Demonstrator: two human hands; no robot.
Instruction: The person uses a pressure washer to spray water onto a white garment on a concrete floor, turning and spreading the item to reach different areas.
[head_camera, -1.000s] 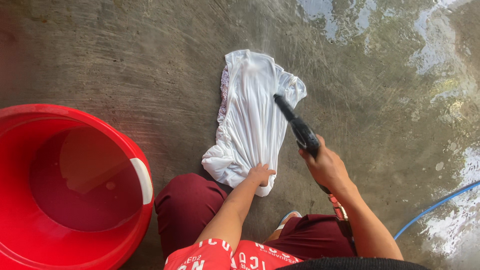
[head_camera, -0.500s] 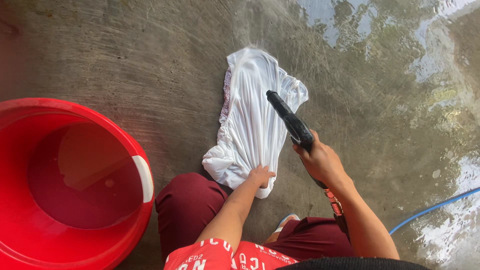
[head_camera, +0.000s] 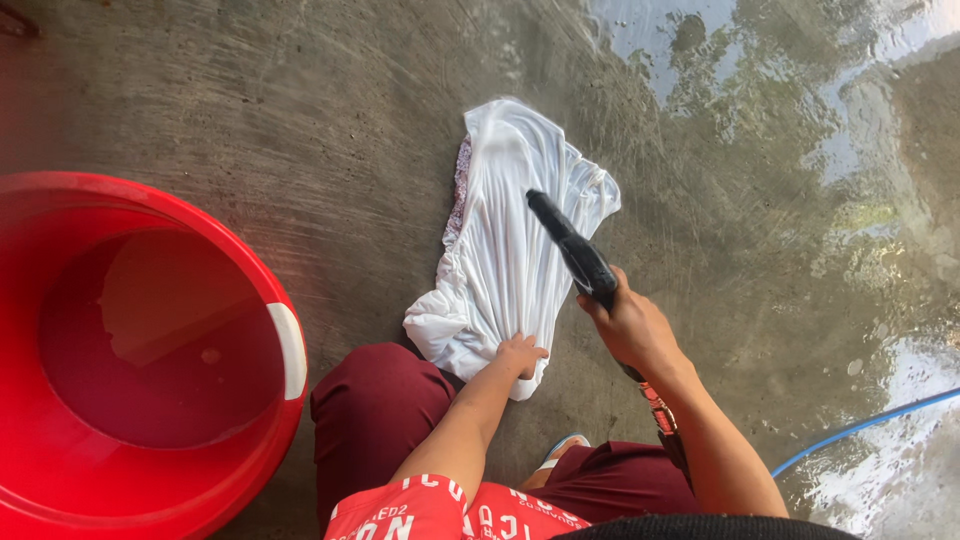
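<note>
Seemingly the rinsing is well under way in the head view: the white garment (head_camera: 510, 245) already lies soaked and clinging to the wet concrete floor (head_camera: 300, 130), spread out ahead of both hands, and I would judge that the far part has been sprayed while the bunched end nearest the knees has yet to be worked over. The left hand (head_camera: 520, 353) is pressed down with its fingers closed on the garment's near hem, pinning it to the floor. The right hand (head_camera: 628, 325), just to the right of the left one, is clamped around the grip of a black spray gun (head_camera: 568, 250), whose nozzle points forward over the middle of the cloth; a faint mist shows past the garment's far edge. The garment looks thin, smooth and gathered in long lengthwise folds, with a patterned strip of fabric peeking out along its left edge. A red tub (head_camera: 150, 350) holding water stands well to the left of the left hand. A blue hose (head_camera: 860, 428) runs across the puddled floor to the right of the right arm.
</note>
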